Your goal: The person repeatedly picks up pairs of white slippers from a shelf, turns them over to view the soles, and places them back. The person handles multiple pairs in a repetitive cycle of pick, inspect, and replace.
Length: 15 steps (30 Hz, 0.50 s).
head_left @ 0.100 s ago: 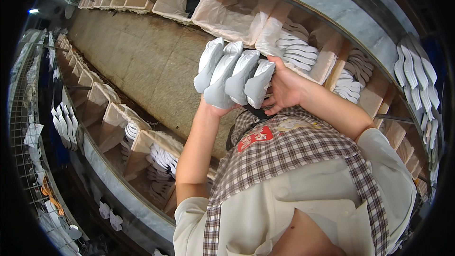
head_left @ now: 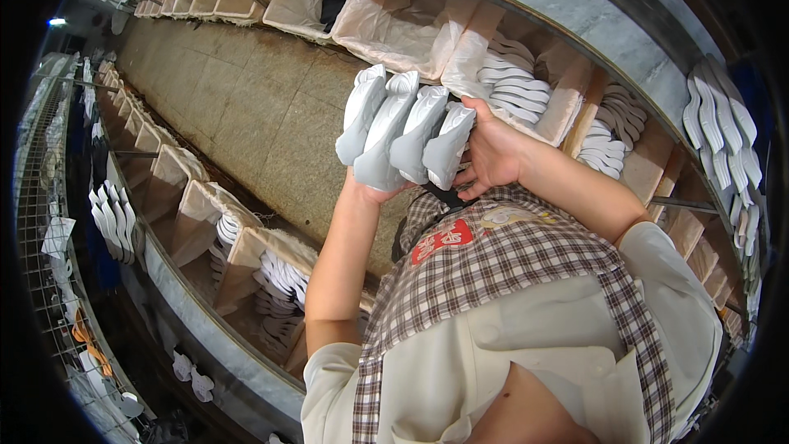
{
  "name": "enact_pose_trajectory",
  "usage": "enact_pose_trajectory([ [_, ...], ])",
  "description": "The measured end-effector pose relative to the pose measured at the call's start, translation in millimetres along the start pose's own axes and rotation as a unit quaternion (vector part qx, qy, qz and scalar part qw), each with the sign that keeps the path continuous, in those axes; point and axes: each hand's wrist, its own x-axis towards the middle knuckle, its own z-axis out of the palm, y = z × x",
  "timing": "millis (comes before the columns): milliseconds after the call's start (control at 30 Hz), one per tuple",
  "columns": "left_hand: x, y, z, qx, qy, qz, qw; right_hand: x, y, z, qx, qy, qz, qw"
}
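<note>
In front of my apron I hold a row of several pale grey-white shoe soles [head_left: 403,131], standing side by side and slightly fanned. My left hand [head_left: 385,193] supports them from below; its fingers are mostly hidden behind the soles. At the right end of the row, my right hand [head_left: 495,152] grips the last sole, with the thumb along its upper edge and the fingers curled near its lower side.
Lined bins [head_left: 403,29] run along the far side, some holding stacked white soles [head_left: 516,86]. More bins [head_left: 205,197] line the left. Grey worktops bear soles at left [head_left: 113,220] and right [head_left: 723,127]. A wire rack [head_left: 49,189] stands far left, and floor [head_left: 238,99] lies between.
</note>
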Motion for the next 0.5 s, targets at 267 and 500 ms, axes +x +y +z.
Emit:
enact_pose_trajectory([
  [267,-1,7,19,-0.126,0.009,0.034,0.991,-4,-1,5,-0.008,-0.008,-0.014,1.0],
  [500,-1,0,7,-0.131,0.145,-0.031,0.98,4,1,-4,0.005,-0.023,0.005,1.0],
])
